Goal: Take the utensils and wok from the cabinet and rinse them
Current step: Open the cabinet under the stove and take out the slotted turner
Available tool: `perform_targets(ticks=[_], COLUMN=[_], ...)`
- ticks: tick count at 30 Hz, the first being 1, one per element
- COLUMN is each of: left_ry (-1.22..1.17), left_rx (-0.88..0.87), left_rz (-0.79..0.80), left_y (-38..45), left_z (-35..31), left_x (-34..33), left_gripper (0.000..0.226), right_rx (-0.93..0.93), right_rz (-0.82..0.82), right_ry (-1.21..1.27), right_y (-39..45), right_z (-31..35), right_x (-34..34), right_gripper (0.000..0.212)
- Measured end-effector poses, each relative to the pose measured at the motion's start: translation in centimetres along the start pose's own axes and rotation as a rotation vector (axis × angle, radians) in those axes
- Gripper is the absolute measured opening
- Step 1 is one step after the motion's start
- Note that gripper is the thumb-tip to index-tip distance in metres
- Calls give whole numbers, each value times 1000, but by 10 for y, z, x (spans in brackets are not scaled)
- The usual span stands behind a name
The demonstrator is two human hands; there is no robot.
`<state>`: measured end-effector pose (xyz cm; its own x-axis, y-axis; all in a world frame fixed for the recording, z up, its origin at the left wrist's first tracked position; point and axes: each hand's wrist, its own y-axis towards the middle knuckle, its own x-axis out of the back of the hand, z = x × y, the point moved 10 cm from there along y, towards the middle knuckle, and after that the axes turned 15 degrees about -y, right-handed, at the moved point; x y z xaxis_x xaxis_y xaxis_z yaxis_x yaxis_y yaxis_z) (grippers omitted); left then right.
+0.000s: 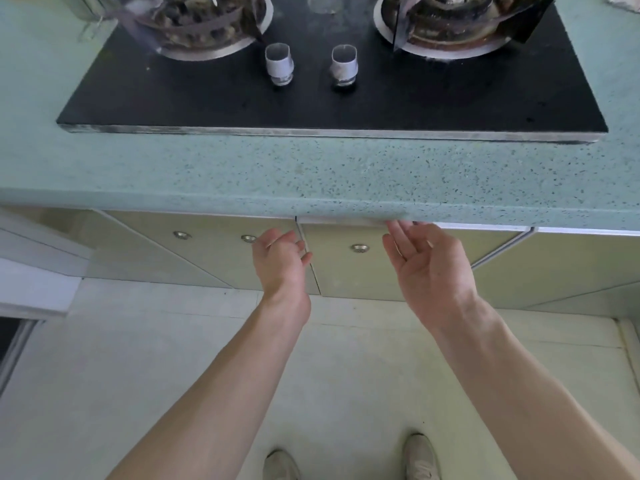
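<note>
Fingers relaxed and holding nothing, left hand (282, 259) and right hand (427, 263) reach toward glossy pale-green cabinet doors (346, 268) under the speckled table (311, 174).

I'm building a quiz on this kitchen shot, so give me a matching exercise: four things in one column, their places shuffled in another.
Things:
1. left hand
2. right hand
3. stove knobs
4. shoes

Places:
A. on the black cooktop, between the burners
B. on the floor, bottom of the view
C. fingertips under the countertop edge, palm open
D. beside the seam between two cabinet doors

Pairs: 1-D, 2-C, 3-A, 4-B
</note>
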<state>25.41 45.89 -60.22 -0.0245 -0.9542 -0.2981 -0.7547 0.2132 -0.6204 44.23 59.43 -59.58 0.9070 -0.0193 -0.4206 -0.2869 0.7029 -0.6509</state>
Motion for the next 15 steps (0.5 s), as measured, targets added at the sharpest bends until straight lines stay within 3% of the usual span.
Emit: perform_targets(ticks=[4, 7, 15], left_ry=[-1, -26, 0], left_rx=[16, 83, 93], left_rz=[49, 83, 224], left_y=[23, 31, 24], left_z=[-25, -31, -55], left_x=[8, 9, -6], left_gripper=[48, 55, 57], right_rx=[50, 72, 79], right_rz=[-69, -98, -225], right_ry=[22, 5, -87], right_y=[-6, -15, -42], right_z=[-6, -7, -14], right_x=[-3, -7, 12], right_gripper=[22, 13, 30])
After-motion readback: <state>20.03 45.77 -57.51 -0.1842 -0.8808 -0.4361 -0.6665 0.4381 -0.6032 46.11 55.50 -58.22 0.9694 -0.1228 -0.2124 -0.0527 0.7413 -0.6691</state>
